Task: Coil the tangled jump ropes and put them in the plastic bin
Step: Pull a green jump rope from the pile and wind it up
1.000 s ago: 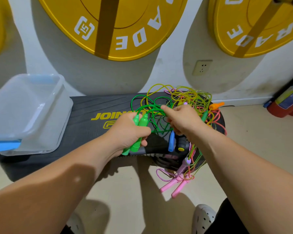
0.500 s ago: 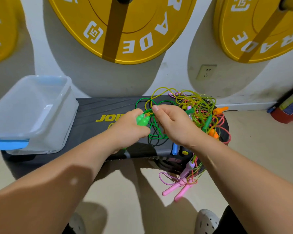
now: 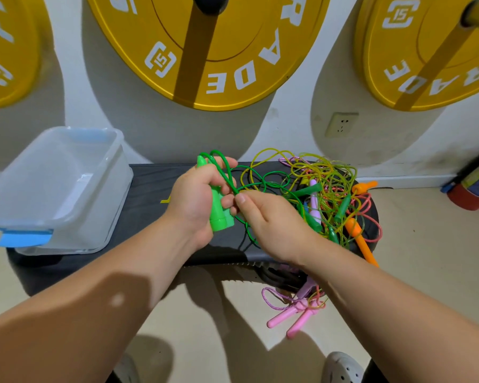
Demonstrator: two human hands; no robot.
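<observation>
We reach both bare forearms forward, and our hands almost touch. Our left hand (image 3: 195,201) curls round the green handles (image 3: 218,217). Our right hand (image 3: 271,225) pinches the green cord (image 3: 228,179) between thumb and forefinger, just beside the left fingertips.

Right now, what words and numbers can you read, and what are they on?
"RADE", "15": middle yellow plate.
"RADE", "15": right yellow plate.
Left yellow plate marks: cut off, unreadable.
Bench print: mostly hidden.
Red canister label: too blurred.
</observation>
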